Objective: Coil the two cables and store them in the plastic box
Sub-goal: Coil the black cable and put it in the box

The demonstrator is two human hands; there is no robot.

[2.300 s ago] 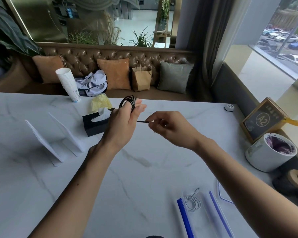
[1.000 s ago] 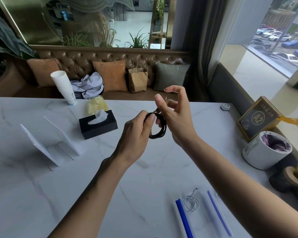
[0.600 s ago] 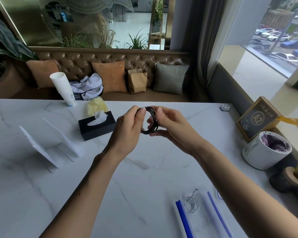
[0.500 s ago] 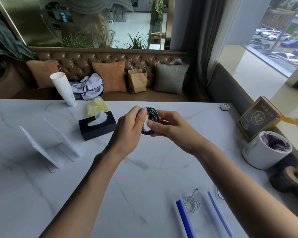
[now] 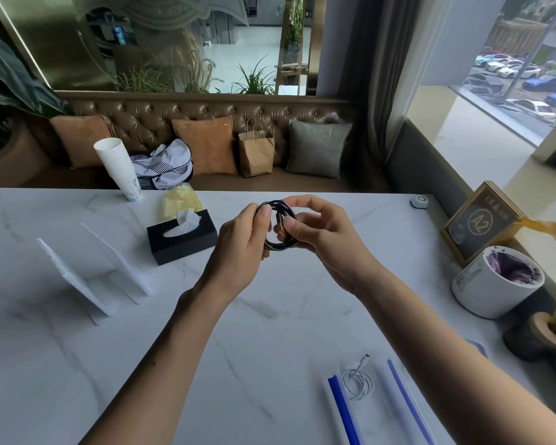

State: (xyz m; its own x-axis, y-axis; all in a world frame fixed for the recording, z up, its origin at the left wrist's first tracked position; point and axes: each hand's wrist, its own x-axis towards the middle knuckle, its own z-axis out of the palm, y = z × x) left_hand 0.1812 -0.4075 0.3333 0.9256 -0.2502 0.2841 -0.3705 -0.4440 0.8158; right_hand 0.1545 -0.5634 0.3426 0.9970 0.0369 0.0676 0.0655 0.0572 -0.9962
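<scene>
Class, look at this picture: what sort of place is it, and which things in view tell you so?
Probably a café or restaurant seating area: a tufted brown leather bench with cushions, a framed table-number sign reading A2, and a stack of white paper cups on the white marble table.

Cafe/lounge, tufted leather bench [image 5: 206, 107] w/ cushions, marble table [image 5: 77, 348], table no. sign [image 5: 480, 221] (A2)

table [image 5: 77, 364] | tissue box [image 5: 182, 240] | cup stack [image 5: 118, 168] | plastic box [image 5: 376, 403] | pot [image 5: 495, 284]
</scene>
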